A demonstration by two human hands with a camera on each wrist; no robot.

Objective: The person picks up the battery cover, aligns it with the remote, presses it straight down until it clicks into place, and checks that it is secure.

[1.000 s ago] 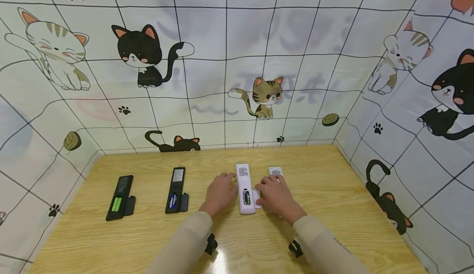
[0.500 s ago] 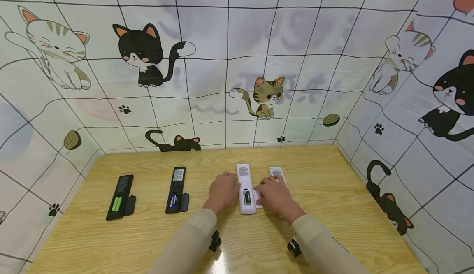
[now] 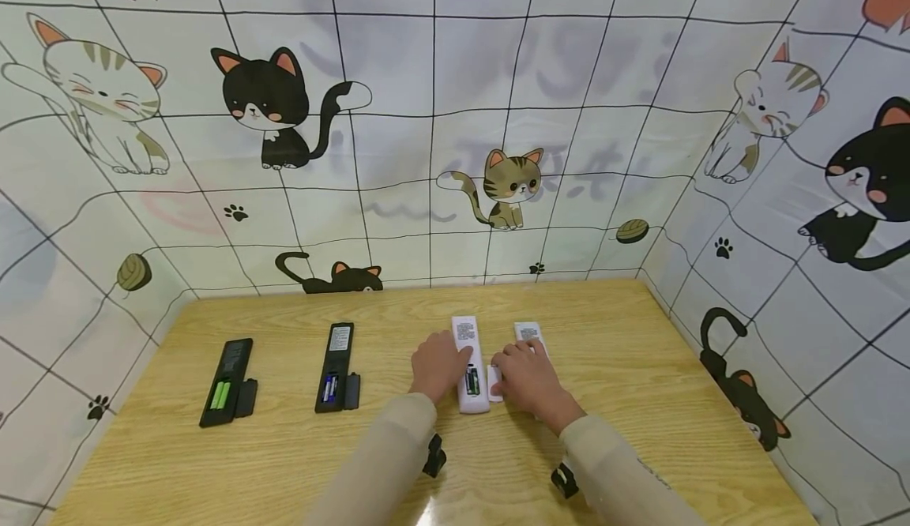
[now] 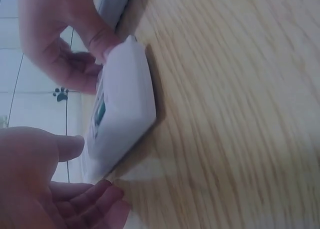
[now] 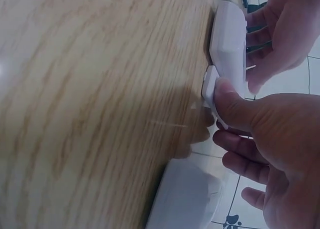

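resting left hand (image 3: 438,366) fingers flat on white remote (image 3: 471,368); right hand (image 3: 522,374) seemingly pinching battery cover (image 3: 494,383).

1. Left hand (image 3: 438,366) lies palm down at 12 o'clock, fingers relaxed and slightly spread.
2. Right hand (image 3: 524,376) sits just at its 3 o'clock, fingers curled, thumb (image 5: 235,106) pressing inward.
3. Both forearms wear beige sleeves.

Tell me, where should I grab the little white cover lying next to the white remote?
Probably by its two long edges, coming down from above. The battery cover lies flat on the wooden table, hard against the white remote, so only its thin edges give fingers something to pinch. The right hand already has its thumb on it; the left hand steadies the remote.
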